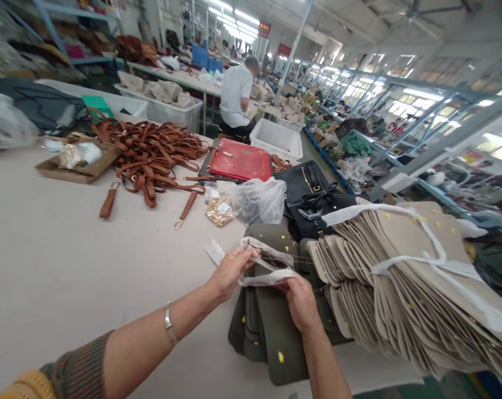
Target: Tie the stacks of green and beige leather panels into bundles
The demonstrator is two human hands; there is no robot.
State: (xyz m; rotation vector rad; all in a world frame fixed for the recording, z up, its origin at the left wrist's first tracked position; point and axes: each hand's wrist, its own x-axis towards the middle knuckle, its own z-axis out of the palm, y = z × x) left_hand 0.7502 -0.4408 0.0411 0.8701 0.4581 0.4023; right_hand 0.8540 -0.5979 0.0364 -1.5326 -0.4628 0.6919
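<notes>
"How are the two hands holding?"

"The left hand [234, 271], at the centre of the frame, is curling with thumb and fingers pinching a white strip [271, 279]. The right hand [303, 302], lower and to the right, is bending its fingers around another stretch of it. The strip is looping between them, over a stack of dark green panels [282, 332]."

"What is crowding them?"

"Beige panels [404, 299], bundled with a white tie [434, 233], are filling the lower right, pressing close to the green stack. A black bag [303, 183] is sitting behind it, and a plastic bag of gold-coloured hardware [220, 213] is lying above the left hand. The right hand and forearm are hiding part of the green stack."

"And farther off?"

"Brown straps [151, 149] are heaping up at upper left, beside a cardboard tray [63, 176]. A red sheet [244, 158] is lying at upper centre."

"What about the surface and room?"

"A pale table [151, 310] is spreading across the lower left. Beyond it, a person in a light shirt [236, 91] is sitting near a white bin [275, 138], while blue racks [425, 133] are lining the upper right and ceiling lights [238, 22] are glowing."
</notes>
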